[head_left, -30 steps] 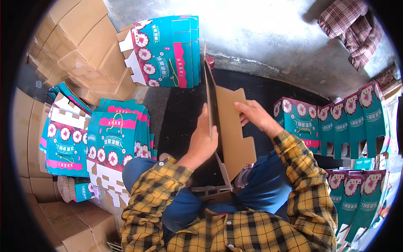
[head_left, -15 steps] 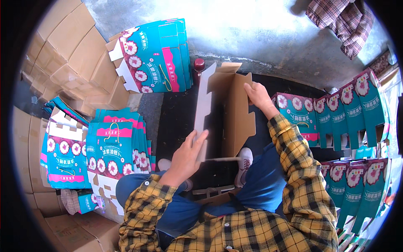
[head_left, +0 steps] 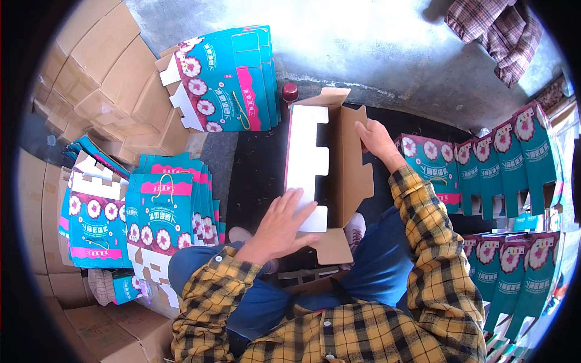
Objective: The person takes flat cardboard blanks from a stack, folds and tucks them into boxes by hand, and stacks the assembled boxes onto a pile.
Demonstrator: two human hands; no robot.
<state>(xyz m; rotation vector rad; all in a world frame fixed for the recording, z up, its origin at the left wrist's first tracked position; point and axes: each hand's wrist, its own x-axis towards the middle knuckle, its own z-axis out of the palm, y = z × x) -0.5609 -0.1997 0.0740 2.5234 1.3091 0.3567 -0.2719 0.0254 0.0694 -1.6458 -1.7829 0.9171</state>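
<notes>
An unfolded cardboard gift box point(head_left: 348, 163) stands in front of me above the dark mat, its brown inside facing up. On its left side a white notched flap point(head_left: 305, 154) leans inward over part of the opening. My left hand point(head_left: 283, 227) lies on the near end of that flap, fingers stretched and somewhat spread. My right hand point(head_left: 376, 140) grips the top edge of the box's right wall near its far end, the fingertips partly hidden. Small brown end flaps stick out at the far end and the near end.
Flat teal box blanks point(head_left: 242, 85) lean at the back left, and more blanks point(head_left: 160, 212) stand at my left. Brown cartons point(head_left: 115, 66) are stacked behind them. Finished teal boxes point(head_left: 505, 151) line my right. A dark red object point(head_left: 290, 92) stands by the wall.
The white flap has swung inward from upright. My left hand has gone from holding its edge to lying flat on it. The near end flap now hangs outward; my right hand stays on the wall.
</notes>
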